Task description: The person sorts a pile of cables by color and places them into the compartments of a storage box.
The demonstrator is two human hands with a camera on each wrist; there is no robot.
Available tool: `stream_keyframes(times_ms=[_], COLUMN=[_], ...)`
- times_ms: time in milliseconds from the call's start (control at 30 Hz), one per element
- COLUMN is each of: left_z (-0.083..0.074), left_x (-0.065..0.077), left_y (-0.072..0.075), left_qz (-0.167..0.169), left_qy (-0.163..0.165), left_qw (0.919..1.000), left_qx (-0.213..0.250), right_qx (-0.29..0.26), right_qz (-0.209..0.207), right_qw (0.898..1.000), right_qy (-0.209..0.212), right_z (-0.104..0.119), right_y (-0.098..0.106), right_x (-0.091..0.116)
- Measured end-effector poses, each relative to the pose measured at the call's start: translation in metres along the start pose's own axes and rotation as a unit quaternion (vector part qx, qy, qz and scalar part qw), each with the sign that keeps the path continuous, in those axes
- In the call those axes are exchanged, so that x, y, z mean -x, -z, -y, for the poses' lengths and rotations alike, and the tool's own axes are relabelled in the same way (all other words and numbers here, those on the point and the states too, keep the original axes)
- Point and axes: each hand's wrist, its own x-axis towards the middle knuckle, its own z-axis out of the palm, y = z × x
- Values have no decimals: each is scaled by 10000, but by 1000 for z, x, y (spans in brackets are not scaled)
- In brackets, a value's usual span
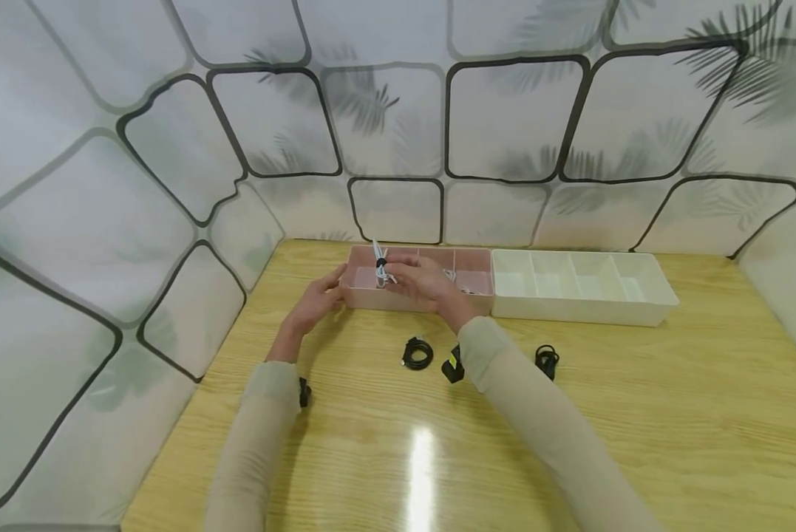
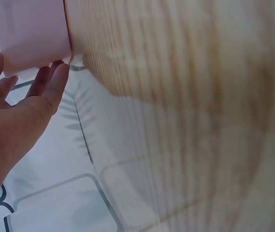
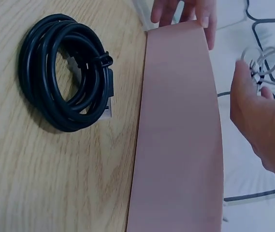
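Observation:
My right hand (image 1: 424, 281) pinches a coiled white cable (image 1: 382, 275) bound with a black tie, held over the left part of the pink divided box (image 1: 398, 298). In the right wrist view, loops of the white cable (image 3: 268, 60) stick out past the fingertips. My left hand (image 1: 314, 301) holds the left end of the pink box, its fingertips against the end wall in the left wrist view. Other white cables (image 1: 465, 290) lie in the box's right compartments, partly hidden by the right hand.
A white divided box (image 1: 584, 309) stands end to end with the pink one, near the patterned wall. In front lie a coiled black cable (image 1: 417, 353), a black adapter (image 1: 452, 366) with a yellow-green label, partly behind the right sleeve, and another black corded item (image 1: 547, 359).

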Motion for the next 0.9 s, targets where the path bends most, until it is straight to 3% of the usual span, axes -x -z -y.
stream_keyframes(times_ms=[200,567,700,800,900], left_z=[0,3,-15,-19,-7], left_x=[-2,-2,7,9,3], left_y=[-1,-9,-7,-3,-1], left_qz=[-48,-121,50,135,89], left_qy=[53,22,80,157,134], left_qw=[10000,9999,9997,9993,9995], left_qx=[32,98,227,296,263], right_qx=[407,119,19,16,-1], right_qz=[-458,-712,-751,-789,-827], right_qw=[9980,9974,9972,9969,9965], right_qy=[129,-15,-23,-55,-123], right_z=[-2,-7,-10,-12,-13], right_y=[-6,-13,-13,-15,-17], right_x=[-9,-15,-20,-23,-25])
